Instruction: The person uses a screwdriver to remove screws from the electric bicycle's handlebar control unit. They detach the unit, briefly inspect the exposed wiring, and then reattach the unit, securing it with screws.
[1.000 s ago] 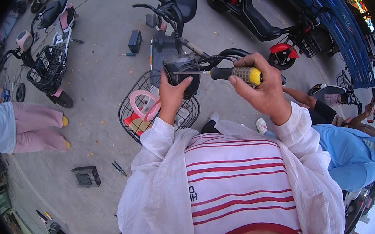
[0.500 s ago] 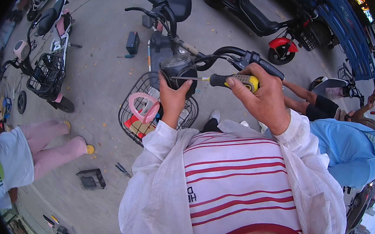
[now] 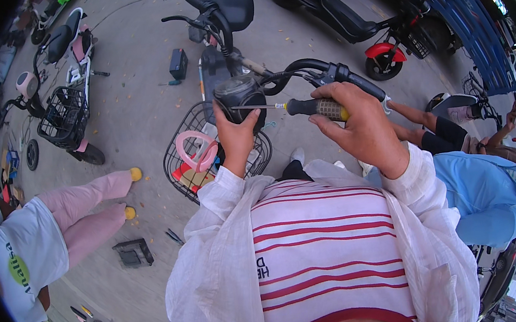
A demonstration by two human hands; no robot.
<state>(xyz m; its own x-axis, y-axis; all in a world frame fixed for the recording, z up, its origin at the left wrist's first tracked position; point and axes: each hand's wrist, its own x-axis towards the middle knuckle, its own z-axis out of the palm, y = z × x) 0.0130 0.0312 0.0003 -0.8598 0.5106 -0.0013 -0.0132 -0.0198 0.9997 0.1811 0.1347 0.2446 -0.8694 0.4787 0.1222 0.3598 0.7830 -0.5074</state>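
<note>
I stand at the front of an electric scooter (image 3: 221, 69) with a wire basket (image 3: 184, 163) below its handlebar (image 3: 308, 68). My left hand (image 3: 236, 138) grips the round black display unit (image 3: 238, 94) at the middle of the handlebar. My right hand (image 3: 360, 126) is closed on a screwdriver (image 3: 309, 107) with a black and yellow handle. Its thin metal shaft points left and its tip touches the display unit. A pink ring-shaped item (image 3: 199, 152) lies in the basket.
A person in pink trousers (image 3: 80, 212) stands at the left, and a person in a blue shirt (image 3: 484, 191) crouches at the right. Other scooters (image 3: 61, 101) are parked around. A small black box (image 3: 133, 253) and tools lie on the concrete.
The view has come closer to the handlebar. My right hand has turned the screwdriver, and its tip now meets the display unit that my left hand holds. The person at the left has shifted.
</note>
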